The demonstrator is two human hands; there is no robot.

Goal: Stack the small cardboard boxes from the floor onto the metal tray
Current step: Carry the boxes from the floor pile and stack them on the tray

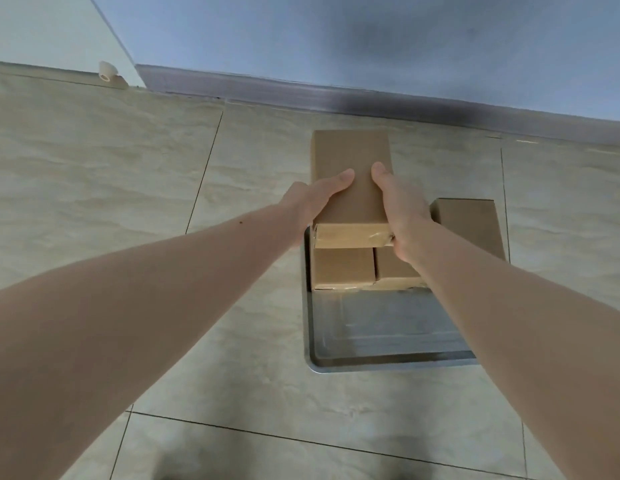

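Both hands clamp one long cardboard box (350,181), left hand (315,199) and right hand (402,209) on its sides; long axis runs twelve-to-six, hovering over two boxes (341,266) at the metal tray's (388,362) twelve-o'clock end.

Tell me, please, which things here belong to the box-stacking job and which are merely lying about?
Belonging to the job: held box, gripped by left hand and right hand; two boxes on the metal tray; box at the right.

Lying about: white fitting by the wall.
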